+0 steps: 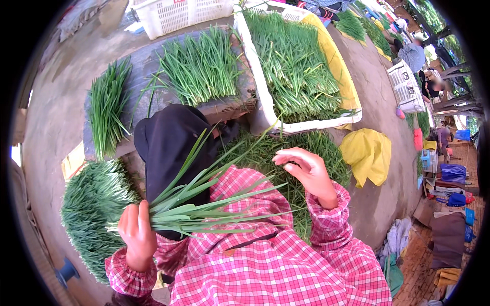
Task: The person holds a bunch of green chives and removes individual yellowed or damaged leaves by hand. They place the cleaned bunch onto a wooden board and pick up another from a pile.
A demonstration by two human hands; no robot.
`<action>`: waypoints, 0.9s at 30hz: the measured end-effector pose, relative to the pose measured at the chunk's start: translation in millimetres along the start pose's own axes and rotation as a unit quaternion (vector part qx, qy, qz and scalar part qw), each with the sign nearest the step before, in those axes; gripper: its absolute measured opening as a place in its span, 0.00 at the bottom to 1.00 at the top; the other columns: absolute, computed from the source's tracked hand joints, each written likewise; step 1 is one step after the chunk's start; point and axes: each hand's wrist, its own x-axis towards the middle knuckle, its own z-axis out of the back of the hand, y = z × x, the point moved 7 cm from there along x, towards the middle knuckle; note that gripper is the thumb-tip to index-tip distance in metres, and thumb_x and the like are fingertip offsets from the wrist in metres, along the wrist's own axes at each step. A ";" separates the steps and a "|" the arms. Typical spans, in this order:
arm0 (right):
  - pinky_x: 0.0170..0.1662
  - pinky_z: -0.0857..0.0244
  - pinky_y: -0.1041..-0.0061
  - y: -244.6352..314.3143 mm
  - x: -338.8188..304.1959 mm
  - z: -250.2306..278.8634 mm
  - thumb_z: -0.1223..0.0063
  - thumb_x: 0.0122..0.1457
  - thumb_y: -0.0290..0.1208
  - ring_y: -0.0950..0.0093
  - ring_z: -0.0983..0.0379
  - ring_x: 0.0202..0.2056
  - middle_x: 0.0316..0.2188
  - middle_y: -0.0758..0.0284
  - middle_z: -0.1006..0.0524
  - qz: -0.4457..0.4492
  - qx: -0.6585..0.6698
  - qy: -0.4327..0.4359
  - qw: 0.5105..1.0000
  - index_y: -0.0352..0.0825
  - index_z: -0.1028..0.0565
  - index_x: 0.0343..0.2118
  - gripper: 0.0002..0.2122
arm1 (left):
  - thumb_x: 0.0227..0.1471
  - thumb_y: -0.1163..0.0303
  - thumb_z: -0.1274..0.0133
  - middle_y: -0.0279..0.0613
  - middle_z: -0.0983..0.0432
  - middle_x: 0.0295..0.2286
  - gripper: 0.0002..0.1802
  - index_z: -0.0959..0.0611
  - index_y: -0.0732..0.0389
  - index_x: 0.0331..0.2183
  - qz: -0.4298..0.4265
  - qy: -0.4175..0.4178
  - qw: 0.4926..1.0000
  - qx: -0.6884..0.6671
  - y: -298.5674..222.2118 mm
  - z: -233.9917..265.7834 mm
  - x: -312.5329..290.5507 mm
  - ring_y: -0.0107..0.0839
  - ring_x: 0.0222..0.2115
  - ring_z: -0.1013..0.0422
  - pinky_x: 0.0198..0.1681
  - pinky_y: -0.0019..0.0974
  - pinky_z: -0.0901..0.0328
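My left hand (137, 235) is closed round the pale stalk ends of a small bunch of garlic chives (191, 214). Its long flat green leaves fan out to the right across my pink checked sleeves and lap. My right hand (310, 174) hovers beyond the leaf tips with fingers loosely curved and thumb apart, holding nothing. Below it lies a heap of loose chives (319, 150). A large pile of chives (94, 209) lies just left of my left hand, its stalk ends partly hidden by my arm.
Ahead, a low board (145, 53) bears two laid-out bundles of chives (201, 69). Beside it stands a white crate (316, 124), lined with yellow and packed with chives. A yellow cloth or bag (366, 153) lies to the right. Farther right, other people work near another white crate (407, 87).
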 end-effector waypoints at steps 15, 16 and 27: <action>0.32 0.37 0.80 91.5 -5.3 -47.3 0.48 0.40 0.18 0.75 0.33 0.29 0.33 0.62 0.33 0.276 -0.163 0.040 0.946 0.35 0.28 0.33 0.13 | 0.27 0.82 0.55 0.46 0.42 0.16 0.20 0.33 0.72 0.32 0.000 0.027 1.000 -0.005 -5.4 3.1 -1.9 0.39 0.14 0.43 0.16 0.37 0.49; 0.33 0.38 0.77 91.6 -5.2 -50.6 0.51 0.42 0.20 0.72 0.33 0.31 0.34 0.62 0.32 0.288 -0.166 0.078 0.940 0.33 0.28 0.33 0.11 | 0.26 0.82 0.56 0.46 0.42 0.16 0.21 0.33 0.72 0.32 -0.002 0.028 1.000 -0.006 -6.1 1.9 -0.8 0.39 0.14 0.43 0.16 0.37 0.49; 0.30 0.38 0.75 94.9 -3.9 -68.9 0.53 0.41 0.21 0.67 0.32 0.28 0.26 0.63 0.30 0.327 -0.138 0.130 0.926 0.30 0.29 0.30 0.10 | 0.25 0.82 0.56 0.47 0.42 0.16 0.21 0.33 0.72 0.32 -0.013 0.040 0.999 0.001 -12.2 -0.6 5.3 0.40 0.15 0.42 0.16 0.37 0.48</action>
